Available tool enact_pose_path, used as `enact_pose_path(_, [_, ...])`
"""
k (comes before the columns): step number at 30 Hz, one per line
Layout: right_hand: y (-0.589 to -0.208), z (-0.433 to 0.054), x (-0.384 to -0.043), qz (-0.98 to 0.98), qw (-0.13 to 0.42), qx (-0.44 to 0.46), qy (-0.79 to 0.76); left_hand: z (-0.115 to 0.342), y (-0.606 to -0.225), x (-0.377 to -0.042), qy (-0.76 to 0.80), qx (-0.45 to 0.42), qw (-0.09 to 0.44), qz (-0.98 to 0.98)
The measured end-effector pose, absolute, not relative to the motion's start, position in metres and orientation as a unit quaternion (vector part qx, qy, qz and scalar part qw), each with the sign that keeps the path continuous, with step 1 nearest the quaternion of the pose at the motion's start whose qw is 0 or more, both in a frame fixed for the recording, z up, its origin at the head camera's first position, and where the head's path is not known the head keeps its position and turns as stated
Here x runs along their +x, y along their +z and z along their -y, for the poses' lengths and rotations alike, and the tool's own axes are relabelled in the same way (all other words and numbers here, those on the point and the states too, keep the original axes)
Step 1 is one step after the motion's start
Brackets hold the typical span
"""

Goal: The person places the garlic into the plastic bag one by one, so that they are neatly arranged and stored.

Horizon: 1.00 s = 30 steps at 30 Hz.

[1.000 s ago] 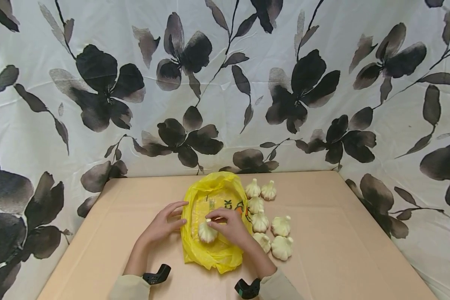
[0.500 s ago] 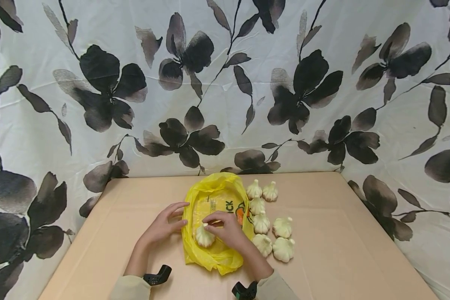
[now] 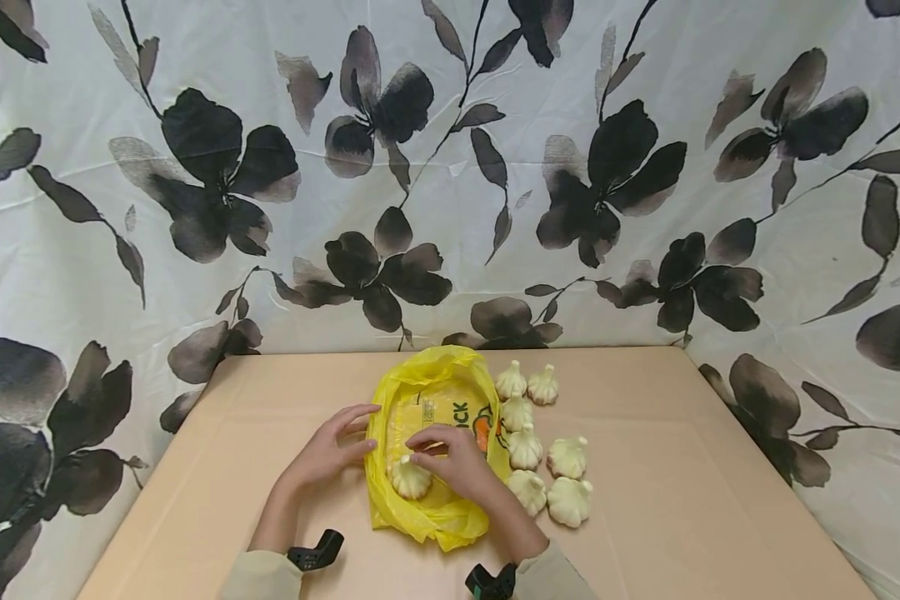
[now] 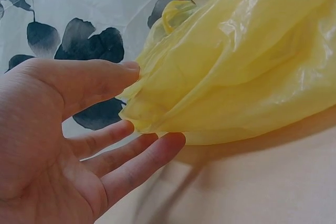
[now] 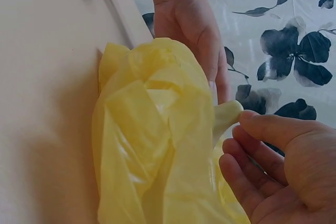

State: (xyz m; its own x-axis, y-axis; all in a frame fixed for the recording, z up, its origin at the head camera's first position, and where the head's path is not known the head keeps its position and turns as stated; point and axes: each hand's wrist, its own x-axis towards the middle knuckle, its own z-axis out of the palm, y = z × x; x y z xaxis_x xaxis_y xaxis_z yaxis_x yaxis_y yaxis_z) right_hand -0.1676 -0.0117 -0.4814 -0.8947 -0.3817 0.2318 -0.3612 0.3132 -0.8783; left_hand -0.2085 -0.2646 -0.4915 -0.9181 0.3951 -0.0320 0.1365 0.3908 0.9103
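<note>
The garlic bulb (image 3: pixel 410 479) under your right hand (image 3: pixel 459 461) sits lower inside the yellow bag (image 3: pixel 435 527) than it did a second ago, and slightly farther left. Back then your right thumb and index finger pinched its stem (image 5: pixel 227 116) from either side. Now, in the head view, a small gap shows between those two fingertips, with the stem just below them. The right wrist view has your thumb at the stem's tip, yet I cannot tell whether you grip it or have let go.

Your left hand (image 3: pixel 335 446) stays where it was, at the left edge of the bag. Its thumb and fingers are spread apart and fairly straight, with the tips touching the plastic; they do not close round it. The bag keeps its place and its mouth stays spread wide.

To the right of the bag, the seven other garlic bulbs (image 3: pixel 569 502) stand unmoved on the table (image 3: pixel 690 500): four close along the bag's side, three farther out.
</note>
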Motion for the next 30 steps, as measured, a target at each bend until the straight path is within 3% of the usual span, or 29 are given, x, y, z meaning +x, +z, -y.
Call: enact_pose_path(30, [-0.469,-0.005,-0.161,-0.799,-0.009,-0.2,-0.567,0.264,-0.492,-0.207,0.535,0.165,0.126,-0.819])
